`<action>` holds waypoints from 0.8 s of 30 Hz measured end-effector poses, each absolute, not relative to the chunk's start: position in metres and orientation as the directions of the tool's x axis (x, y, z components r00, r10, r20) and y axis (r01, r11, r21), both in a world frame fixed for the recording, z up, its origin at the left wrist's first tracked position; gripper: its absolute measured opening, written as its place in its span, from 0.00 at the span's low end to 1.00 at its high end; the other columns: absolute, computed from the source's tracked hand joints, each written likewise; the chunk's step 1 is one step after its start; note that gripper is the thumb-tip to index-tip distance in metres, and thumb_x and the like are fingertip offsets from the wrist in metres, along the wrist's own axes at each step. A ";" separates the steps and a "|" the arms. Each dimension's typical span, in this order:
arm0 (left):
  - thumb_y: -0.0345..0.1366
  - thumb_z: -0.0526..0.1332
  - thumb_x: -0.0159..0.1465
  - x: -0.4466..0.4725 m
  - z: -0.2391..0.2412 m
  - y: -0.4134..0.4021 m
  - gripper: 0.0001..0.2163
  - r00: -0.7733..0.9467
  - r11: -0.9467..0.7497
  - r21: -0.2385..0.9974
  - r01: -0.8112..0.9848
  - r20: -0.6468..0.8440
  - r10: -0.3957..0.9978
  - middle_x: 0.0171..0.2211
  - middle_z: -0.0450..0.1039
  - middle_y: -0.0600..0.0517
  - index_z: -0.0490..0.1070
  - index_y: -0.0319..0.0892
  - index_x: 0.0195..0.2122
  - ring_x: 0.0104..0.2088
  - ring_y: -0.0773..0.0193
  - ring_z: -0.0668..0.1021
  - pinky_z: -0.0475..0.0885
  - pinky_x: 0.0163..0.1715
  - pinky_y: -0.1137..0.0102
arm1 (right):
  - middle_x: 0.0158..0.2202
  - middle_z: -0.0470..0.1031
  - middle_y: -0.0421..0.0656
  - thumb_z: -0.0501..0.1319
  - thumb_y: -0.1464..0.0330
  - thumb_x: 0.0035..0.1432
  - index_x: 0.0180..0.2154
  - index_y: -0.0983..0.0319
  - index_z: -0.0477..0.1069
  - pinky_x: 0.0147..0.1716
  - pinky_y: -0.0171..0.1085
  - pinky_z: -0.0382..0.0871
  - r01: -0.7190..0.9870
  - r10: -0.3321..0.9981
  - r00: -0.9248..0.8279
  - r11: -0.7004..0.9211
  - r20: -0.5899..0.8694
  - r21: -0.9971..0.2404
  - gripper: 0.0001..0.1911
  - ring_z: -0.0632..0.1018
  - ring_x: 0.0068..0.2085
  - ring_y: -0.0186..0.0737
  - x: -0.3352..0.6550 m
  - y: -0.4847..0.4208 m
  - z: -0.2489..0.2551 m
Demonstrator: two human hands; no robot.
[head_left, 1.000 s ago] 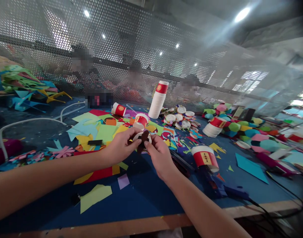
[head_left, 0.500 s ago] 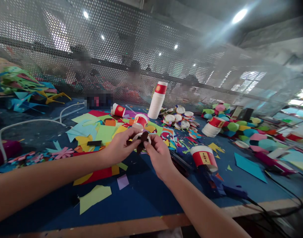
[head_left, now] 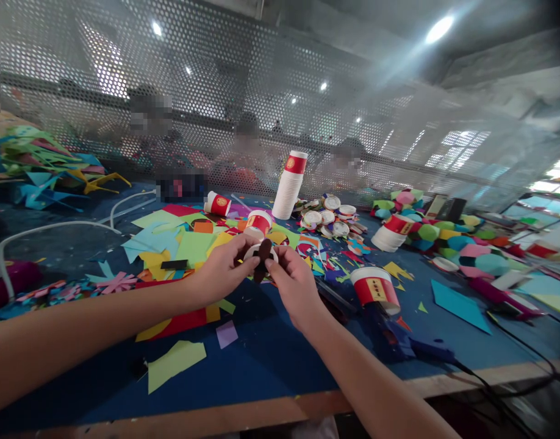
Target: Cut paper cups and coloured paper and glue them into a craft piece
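Between both hands, above the blue table point(head_left: 262, 366), is a small white paper disc point(head_left: 251, 250). A dark brown paper piece with rounded ends point(head_left: 264, 249) lies across the disc. My left hand point(head_left: 225, 268) is closed on the disc's left side, thumb on top by the brown piece. From the right, my right hand point(head_left: 296, 280) pinches the same disc, its thumb pressing near the brown piece. The fingers hide much of the disc's edge and underside. Just behind the hands stands a red and white paper cup point(head_left: 258, 223).
A tall paper cup stack point(head_left: 288, 192) stands behind, beside a pile of white discs point(head_left: 328, 217). At right are another cup point(head_left: 376, 289), a blue glue gun point(head_left: 401, 341) with its cord and a blue sheet point(head_left: 460, 305). Coloured paper scraps point(head_left: 195, 245) cover the left. A perforated screen point(head_left: 207, 79) rises behind.
The brown piece looks slightly turned, standing more upright between the thumbs. Both hands keep their hold on the disc and have barely moved. The view shifts very slightly.
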State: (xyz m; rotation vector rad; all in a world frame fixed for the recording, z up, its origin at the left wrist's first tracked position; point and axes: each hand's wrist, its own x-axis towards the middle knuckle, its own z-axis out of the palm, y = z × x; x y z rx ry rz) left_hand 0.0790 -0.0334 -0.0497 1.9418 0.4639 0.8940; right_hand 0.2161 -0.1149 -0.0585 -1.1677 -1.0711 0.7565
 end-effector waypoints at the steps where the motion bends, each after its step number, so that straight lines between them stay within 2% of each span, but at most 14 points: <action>1: 0.40 0.58 0.64 0.079 -0.049 -0.034 0.10 0.668 -0.493 0.870 -0.029 0.384 0.638 0.38 0.74 0.50 0.67 0.41 0.43 0.35 0.62 0.77 0.74 0.35 0.67 | 0.33 0.75 0.40 0.63 0.62 0.54 0.36 0.58 0.71 0.38 0.41 0.70 0.057 0.907 0.339 0.244 0.249 -0.968 0.08 0.76 0.36 0.41 0.217 -0.115 -0.059; 6: 0.41 0.57 0.63 0.081 -0.049 -0.038 0.09 0.681 -0.446 0.895 -0.012 0.334 0.651 0.31 0.73 0.53 0.67 0.42 0.39 0.29 0.63 0.76 0.74 0.31 0.68 | 0.27 0.73 0.38 0.64 0.62 0.54 0.32 0.59 0.71 0.33 0.39 0.67 0.077 0.909 0.358 0.200 0.214 -0.977 0.07 0.73 0.29 0.38 0.220 -0.118 -0.059; 9: 0.40 0.59 0.61 0.082 -0.050 -0.037 0.10 0.684 -0.444 0.895 -0.032 0.344 0.644 0.35 0.74 0.51 0.67 0.42 0.41 0.34 0.62 0.77 0.75 0.35 0.67 | 0.28 0.74 0.38 0.65 0.65 0.50 0.32 0.58 0.71 0.34 0.40 0.69 0.063 0.909 0.358 0.203 0.212 -0.977 0.06 0.75 0.30 0.39 0.219 -0.119 -0.056; 12: 0.38 0.60 0.59 0.083 -0.050 -0.035 0.12 0.680 -0.442 0.895 -0.055 0.358 0.640 0.39 0.75 0.49 0.67 0.42 0.43 0.39 0.60 0.78 0.75 0.40 0.65 | 0.30 0.75 0.38 0.64 0.67 0.48 0.35 0.58 0.71 0.36 0.41 0.71 0.041 0.912 0.355 0.203 0.204 -0.978 0.09 0.76 0.32 0.39 0.219 -0.118 -0.054; 17: 0.42 0.56 0.63 0.083 -0.050 -0.035 0.12 0.688 -0.438 0.897 -0.051 0.350 0.636 0.39 0.76 0.48 0.67 0.41 0.43 0.39 0.60 0.79 0.75 0.41 0.63 | 0.28 0.74 0.38 0.63 0.63 0.51 0.33 0.59 0.71 0.35 0.41 0.71 0.051 0.910 0.362 0.199 0.204 -0.979 0.08 0.75 0.30 0.38 0.219 -0.119 -0.055; 20: 0.42 0.56 0.62 0.083 -0.051 -0.035 0.12 0.692 -0.457 0.889 -0.039 0.354 0.629 0.40 0.76 0.48 0.66 0.41 0.43 0.40 0.59 0.79 0.75 0.42 0.64 | 0.29 0.75 0.38 0.62 0.65 0.50 0.34 0.59 0.71 0.36 0.41 0.72 0.064 0.909 0.360 0.203 0.212 -0.977 0.08 0.76 0.30 0.39 0.218 -0.118 -0.056; 24: 0.41 0.56 0.61 0.084 -0.049 -0.033 0.12 0.696 -0.499 0.866 0.011 0.352 0.626 0.40 0.76 0.47 0.65 0.41 0.43 0.39 0.60 0.80 0.76 0.40 0.65 | 0.32 0.78 0.41 0.62 0.66 0.48 0.38 0.59 0.73 0.36 0.43 0.74 0.131 0.899 0.369 0.203 0.238 -0.970 0.12 0.79 0.33 0.42 0.222 -0.113 -0.052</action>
